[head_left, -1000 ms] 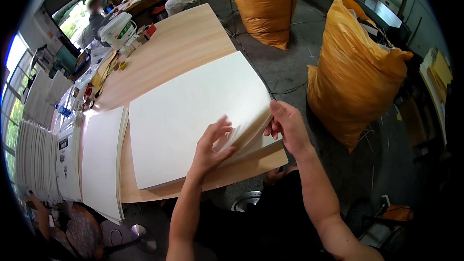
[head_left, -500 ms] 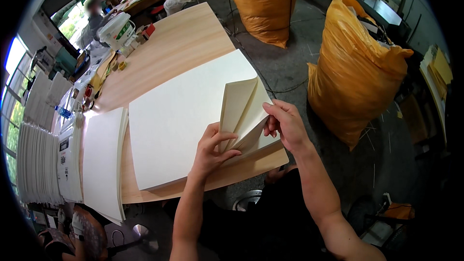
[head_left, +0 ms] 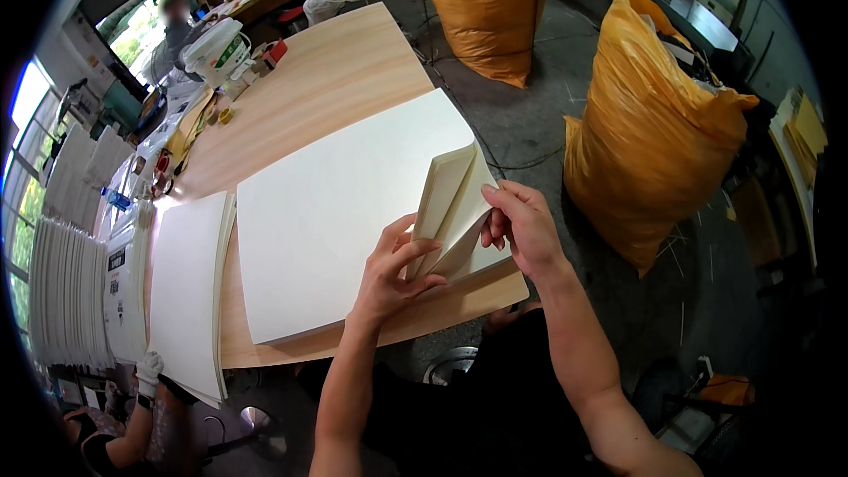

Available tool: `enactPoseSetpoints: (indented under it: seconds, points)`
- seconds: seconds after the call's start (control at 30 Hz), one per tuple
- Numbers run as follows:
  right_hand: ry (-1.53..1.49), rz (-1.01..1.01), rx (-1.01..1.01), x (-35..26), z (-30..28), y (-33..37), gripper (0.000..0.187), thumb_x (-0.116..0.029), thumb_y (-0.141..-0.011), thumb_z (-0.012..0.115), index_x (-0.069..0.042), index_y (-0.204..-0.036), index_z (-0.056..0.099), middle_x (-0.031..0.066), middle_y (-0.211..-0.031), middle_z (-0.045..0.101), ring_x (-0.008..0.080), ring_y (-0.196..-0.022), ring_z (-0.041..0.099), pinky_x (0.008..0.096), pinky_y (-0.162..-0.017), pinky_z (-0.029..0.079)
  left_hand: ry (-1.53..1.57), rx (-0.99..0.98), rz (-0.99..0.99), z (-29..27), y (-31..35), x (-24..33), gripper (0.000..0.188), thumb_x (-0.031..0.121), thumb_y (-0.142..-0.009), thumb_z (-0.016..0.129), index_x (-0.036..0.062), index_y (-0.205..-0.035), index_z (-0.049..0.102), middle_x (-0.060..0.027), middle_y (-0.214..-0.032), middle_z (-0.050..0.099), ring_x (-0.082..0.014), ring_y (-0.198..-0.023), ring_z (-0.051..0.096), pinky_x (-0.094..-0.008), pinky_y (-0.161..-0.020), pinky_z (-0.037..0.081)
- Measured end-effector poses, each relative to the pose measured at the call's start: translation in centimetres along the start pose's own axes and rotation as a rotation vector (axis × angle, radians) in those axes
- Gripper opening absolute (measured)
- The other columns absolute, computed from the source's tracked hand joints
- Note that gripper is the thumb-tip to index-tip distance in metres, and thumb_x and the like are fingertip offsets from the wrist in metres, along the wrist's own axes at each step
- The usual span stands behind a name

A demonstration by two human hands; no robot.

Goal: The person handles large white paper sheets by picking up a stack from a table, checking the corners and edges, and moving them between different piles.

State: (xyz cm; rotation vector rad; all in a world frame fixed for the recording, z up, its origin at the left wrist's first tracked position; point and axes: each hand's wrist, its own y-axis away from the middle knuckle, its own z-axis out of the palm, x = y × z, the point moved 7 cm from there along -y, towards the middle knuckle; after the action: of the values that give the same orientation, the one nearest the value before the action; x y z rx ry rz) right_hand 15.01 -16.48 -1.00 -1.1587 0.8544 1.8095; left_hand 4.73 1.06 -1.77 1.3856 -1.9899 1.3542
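- Turned-up sheets: shift toward 3 o'clock, atop central white stack.
- Left hand: holds sheets' fold.
- Right hand: pinches sheets' edge.
- Orange sack, 2 o'clock: contents unclear.
- White bucket, 10 o'clock.

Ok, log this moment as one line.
left hand: touching bent sheets | right hand: pinching paper edge | white stack: on wooden table | orange bags: on floor
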Motion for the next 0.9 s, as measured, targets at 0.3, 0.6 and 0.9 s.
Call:
enactPoseSetpoints:
  seconds: [0.3, 0.6, 0.9]
  points:
    - [0.691, -0.359, 0.117, -1.2, -0.1, 0.6, 0.037, -0.026, -0.102, 0.062, -0.010, -0.070, 0.054, -0.0016, -0.057, 0.052, 0.0105, -0.050, 0.058, 0.0232, -0.045, 0.038, -0.070, 0.107, -0.051, -0.8, 0.2, -0.6, 0.044, -0.001, -0.080, 0.081, 0.0142, -0.120, 0.072, -0.0156, -0.148, 0.052, -0.0302, -0.112, 0.069, -0.0400, -0.092, 0.058]
    - [-0.002, -0.051, -0.021, -0.2, 0.0, 0.1, 0.037, -0.027, -0.102, 0.063, -0.009, -0.071, 0.053, -0.0012, -0.060, 0.053, 0.0115, -0.054, 0.059, 0.0256, -0.047, 0.039, -0.011, -0.003, -0.036, 0.2, 0.2, -0.5, 0.058, 0.006, -0.067, 0.093, 0.0160, -0.120, 0.073, -0.0112, -0.145, 0.054, -0.0297, -0.112, 0.069, -0.0400, -0.092, 0.059]
    - [1.294, -0.751, -0.022, 1.9, 1.2, 6.2, 0.036, -0.028, -0.078, 0.070, -0.009, -0.108, 0.071, 0.0197, -0.125, 0.063, 0.0411, -0.130, 0.049, 0.0564, -0.119, 0.027, -0.025, -0.043, -0.063, 0.3, 0.0, -0.7, 0.060, 0.006, -0.066, 0.093, 0.0138, -0.122, 0.072, -0.0151, -0.145, 0.055, -0.0321, -0.123, 0.062, -0.0429, -0.101, 0.055]
